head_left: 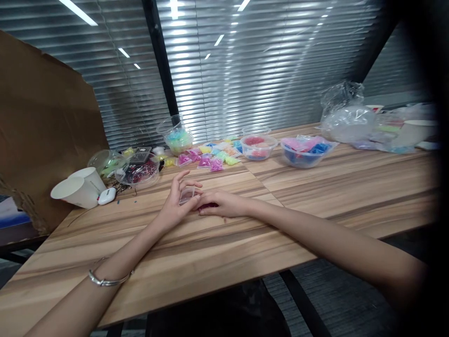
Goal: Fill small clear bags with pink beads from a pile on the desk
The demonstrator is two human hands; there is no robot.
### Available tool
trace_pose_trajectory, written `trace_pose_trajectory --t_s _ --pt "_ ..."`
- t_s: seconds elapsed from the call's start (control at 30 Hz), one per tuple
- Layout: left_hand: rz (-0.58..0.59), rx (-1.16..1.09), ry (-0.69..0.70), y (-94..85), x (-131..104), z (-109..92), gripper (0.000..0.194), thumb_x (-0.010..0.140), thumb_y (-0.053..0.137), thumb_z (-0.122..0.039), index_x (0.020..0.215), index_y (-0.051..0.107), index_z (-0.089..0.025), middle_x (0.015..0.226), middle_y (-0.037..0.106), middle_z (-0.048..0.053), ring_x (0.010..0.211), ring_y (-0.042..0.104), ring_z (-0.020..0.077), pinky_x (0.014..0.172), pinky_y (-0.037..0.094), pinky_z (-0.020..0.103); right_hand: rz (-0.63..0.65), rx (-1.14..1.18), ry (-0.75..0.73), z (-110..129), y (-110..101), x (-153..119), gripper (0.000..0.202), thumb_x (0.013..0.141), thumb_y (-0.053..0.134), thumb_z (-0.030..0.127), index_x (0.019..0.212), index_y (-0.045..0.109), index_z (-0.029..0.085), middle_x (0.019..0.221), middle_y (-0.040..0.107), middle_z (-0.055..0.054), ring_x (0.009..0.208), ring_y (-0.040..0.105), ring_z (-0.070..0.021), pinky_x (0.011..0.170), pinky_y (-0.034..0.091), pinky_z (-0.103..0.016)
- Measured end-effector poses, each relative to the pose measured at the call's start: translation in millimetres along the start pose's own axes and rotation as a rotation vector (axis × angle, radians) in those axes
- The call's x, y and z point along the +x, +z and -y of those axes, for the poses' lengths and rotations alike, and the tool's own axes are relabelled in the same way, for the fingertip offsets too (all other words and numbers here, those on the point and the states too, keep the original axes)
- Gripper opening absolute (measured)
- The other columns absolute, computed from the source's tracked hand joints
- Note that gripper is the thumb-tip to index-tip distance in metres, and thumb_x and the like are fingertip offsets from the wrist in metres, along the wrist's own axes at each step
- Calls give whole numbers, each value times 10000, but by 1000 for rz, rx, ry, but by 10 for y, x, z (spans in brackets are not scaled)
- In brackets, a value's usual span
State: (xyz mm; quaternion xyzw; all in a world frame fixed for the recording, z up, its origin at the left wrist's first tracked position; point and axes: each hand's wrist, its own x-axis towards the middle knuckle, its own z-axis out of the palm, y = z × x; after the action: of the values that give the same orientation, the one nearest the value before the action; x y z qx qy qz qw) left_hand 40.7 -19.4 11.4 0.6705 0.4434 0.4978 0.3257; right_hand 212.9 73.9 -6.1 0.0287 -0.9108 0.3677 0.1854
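My left hand (177,199) is closed around a small clear plastic box (187,195), with thumb below and fingers partly raised above it. Just to its right, my right hand (224,204) lies low over the wooden table, fingers curled inward and touching or nearly touching the left hand. Beneath its fingers shows something dark red (209,205), mostly hidden, so its kind is unclear. A tiny reddish speck lies on the wood below the right hand. Beyond both hands are small bags of pink beads (216,164).
Behind stand clear bowls with red contents (258,149), blue and pink bags (304,152), and yellow-green contents (178,142). At left are paper cups (75,192), a white earbud case (107,196), a bowl of dark beads (137,174) and cardboard (45,107). Plastic bags (347,121) lie far right.
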Motion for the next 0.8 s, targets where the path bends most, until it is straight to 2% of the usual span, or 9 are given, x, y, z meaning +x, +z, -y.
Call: trace_pose_trajectory --t_s 0.1,0.23,0.33,0.47,0.63,0.8 --pt "-30 30 -16 -4 21 13 558 836 577 -264 1309 282 -243 994 559 30 936 575 121 904 456 288 -30 -49 15 18 17 8 225 936 493 259 1067 647 159 1066 655 -60 993 589 -163 902 431 -273" --pt "-126 -8 -59 -17 48 27 507 824 586 -273 1268 344 -240 910 564 4 838 574 107 798 467 243 -30 -14 123 104 -37 -14 331 973 400 347 1014 656 142 969 662 -55 873 601 -153 823 453 -270" --pt "-226 -14 -98 -28 58 22 472 806 605 -281 1228 398 -238 859 566 -6 836 576 113 735 464 210 28 108 223 153 -106 -39 437 981 329 442 1131 630 163 1058 647 -62 931 597 -154 809 464 -256" --pt "-321 -79 -158 -26 64 -11 456 774 627 -288 1184 436 -237 815 563 -9 712 566 103 540 410 154 117 225 271 164 -185 -55 513 960 300 534 1242 577 208 1206 598 -68 1063 560 -168 829 467 -245" --pt "-363 -166 -180 -16 75 -34 441 754 637 -280 1155 457 -231 790 568 -12 674 585 105 582 470 189 123 287 335 184 -227 -59 564 934 310 587 1208 613 199 1198 616 -73 1043 581 -182 828 475 -264" --pt "-374 -173 -211 -11 79 -55 446 732 657 -279 1137 476 -231 787 563 -15 679 590 108 578 482 194 80 383 337 191 -232 -61 552 922 361 581 1130 661 167 1141 654 -86 1060 597 -185 943 445 -301"
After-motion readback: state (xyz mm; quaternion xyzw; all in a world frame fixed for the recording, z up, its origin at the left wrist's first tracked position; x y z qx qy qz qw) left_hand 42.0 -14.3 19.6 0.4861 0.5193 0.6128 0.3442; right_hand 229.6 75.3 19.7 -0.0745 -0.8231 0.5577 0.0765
